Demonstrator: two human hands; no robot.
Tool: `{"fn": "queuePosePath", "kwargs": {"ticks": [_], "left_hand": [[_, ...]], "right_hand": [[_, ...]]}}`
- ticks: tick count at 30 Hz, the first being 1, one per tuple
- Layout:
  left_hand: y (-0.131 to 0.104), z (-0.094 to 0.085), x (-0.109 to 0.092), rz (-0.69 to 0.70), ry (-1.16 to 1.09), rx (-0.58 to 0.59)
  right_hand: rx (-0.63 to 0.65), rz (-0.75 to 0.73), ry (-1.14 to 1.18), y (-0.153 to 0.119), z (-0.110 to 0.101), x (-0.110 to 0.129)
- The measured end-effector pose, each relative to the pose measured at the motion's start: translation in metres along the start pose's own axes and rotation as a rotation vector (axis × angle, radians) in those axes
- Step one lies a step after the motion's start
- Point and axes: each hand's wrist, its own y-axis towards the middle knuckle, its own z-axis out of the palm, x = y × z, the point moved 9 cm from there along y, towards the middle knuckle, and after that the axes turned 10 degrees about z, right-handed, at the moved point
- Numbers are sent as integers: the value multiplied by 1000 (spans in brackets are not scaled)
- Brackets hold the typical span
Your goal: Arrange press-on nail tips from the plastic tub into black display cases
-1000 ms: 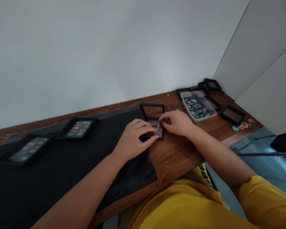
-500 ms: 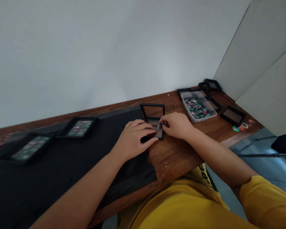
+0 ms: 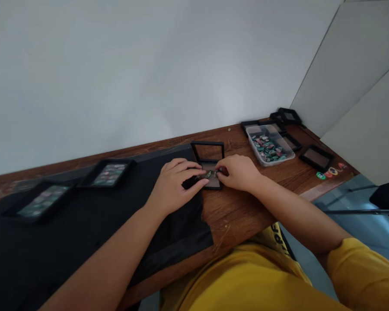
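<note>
Frame [image 3: 210,163] lies open on the surface [image 3: 235,205]. Left grip [image 3: 173,185] is apart over it; whether right grip [image 3: 239,171] pinches, one cannot tell.

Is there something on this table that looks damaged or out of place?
The black sheet has a ragged right edge against the wooden tabletop, as if torn. One small pale bit lies alone near the wall.

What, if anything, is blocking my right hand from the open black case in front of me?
Nothing visible: your right hand is already at the open black case, fingertips over its base. The raised lid stands at the far side, and your left hand comes in from the left.
</note>
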Motion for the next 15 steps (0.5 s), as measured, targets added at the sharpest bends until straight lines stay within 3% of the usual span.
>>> {"fn": "queuePosePath", "kwargs": {"ticks": [9,15], "left_hand": [[-3,-14,13,-49,-44,-69],[-3,-19,15,-46,-59,-111]], "right_hand": [[15,-110,41,-2,4,8],[45,-96,105,2,3,0]]}}
